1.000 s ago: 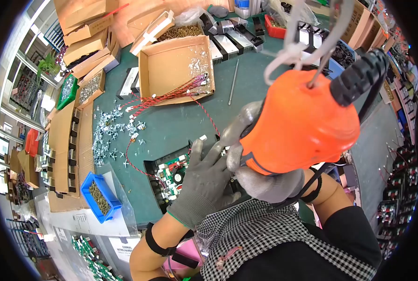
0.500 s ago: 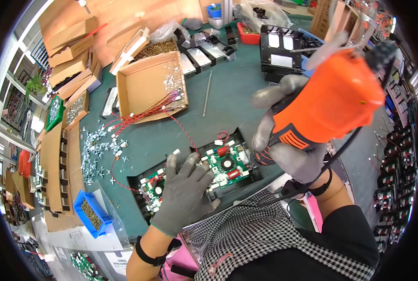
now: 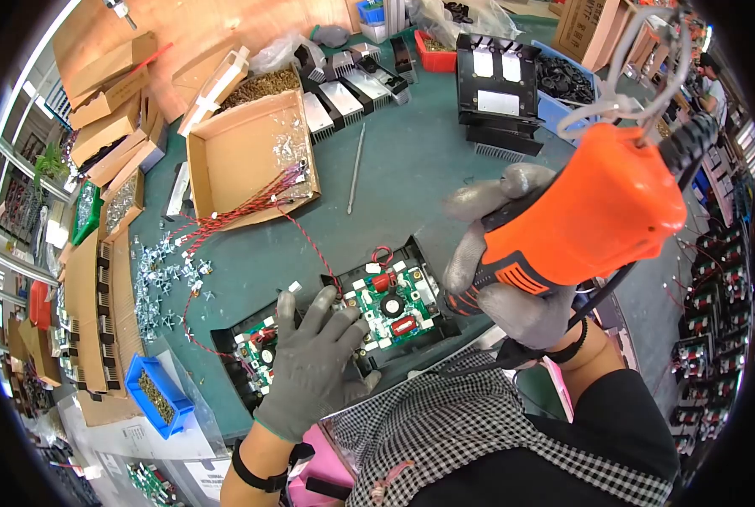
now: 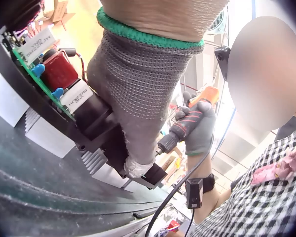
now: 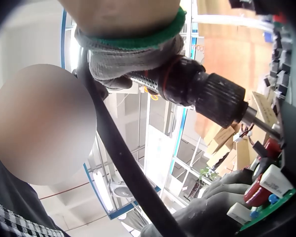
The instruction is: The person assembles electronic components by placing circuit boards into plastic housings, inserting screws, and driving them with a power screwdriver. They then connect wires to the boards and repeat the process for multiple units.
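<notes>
My right hand, in a grey glove, grips an orange and black electric screwdriver. In the right wrist view its chuck and metal bit point toward the circuit board's parts. My gloved left hand rests across the black housings with its fingers extended. A green circuit board lies in the right housing; another board lies partly hidden beneath the left hand. In the left wrist view the thumb presses at the black housing's edge.
Red-black twisted wires hang over a cardboard tray. Small silvery metal pieces are scattered on the left, near a blue bin of small fasteners. A metal rod lies behind. Black heatsink units stand at the back right.
The right hand with the screwdriver has moved right, away from the left hand, uncovering the right circuit board. The left hand stays on the housings while the head view has shifted.
</notes>
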`<state>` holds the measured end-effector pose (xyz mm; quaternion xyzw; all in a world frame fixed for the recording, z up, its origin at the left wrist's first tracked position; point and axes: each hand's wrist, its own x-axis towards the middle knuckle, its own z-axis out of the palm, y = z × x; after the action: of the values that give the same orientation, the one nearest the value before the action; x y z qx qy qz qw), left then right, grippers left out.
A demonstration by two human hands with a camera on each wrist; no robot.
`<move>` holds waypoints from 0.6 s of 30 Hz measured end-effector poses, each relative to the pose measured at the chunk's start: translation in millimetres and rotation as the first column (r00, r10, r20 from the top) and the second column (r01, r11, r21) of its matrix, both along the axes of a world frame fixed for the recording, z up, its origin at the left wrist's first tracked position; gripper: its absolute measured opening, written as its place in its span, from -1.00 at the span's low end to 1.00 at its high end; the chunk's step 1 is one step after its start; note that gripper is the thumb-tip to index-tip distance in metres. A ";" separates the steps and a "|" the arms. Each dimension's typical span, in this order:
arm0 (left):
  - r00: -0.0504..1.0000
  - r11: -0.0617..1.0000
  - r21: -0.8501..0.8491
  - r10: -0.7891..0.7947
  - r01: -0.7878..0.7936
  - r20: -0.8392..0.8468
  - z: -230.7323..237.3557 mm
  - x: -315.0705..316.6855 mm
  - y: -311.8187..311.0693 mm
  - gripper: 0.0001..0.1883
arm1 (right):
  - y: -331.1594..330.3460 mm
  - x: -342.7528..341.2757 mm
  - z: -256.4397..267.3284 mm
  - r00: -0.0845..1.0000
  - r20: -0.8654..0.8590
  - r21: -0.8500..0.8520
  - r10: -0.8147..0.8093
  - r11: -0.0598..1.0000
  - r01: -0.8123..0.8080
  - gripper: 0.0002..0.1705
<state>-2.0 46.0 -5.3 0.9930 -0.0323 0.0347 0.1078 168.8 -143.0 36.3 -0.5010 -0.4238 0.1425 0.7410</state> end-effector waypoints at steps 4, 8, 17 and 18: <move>1.000 1.000 -0.010 -0.002 0.002 0.014 -1.0 0.3 1.0 -0.34 | 0.3 1.2 0.0 1.000 -0.003 0.033 0.011 0.999 -0.011 -0.11; 1.000 1.000 -0.011 -0.002 0.002 0.018 -2.5 -0.4 1.8 -0.34 | 1.6 2.5 1.9 0.990 0.120 -0.066 -0.074 0.994 0.082 -0.14; 1.000 0.999 0.031 -0.006 0.005 0.015 -6.1 -1.0 2.9 -0.34 | 8.0 -10.4 0.2 0.894 0.400 -0.222 -0.202 0.925 0.308 -0.25; 1.000 0.999 0.038 -0.007 0.006 0.016 -6.7 -0.9 3.0 -0.34 | 8.8 -9.7 0.7 0.903 0.383 -0.217 -0.195 0.931 0.294 -0.29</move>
<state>-2.9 49.0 -12.0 0.9945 -0.0370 0.0419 0.0889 159.1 -134.1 36.9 -0.6639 -0.4604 0.0110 0.5892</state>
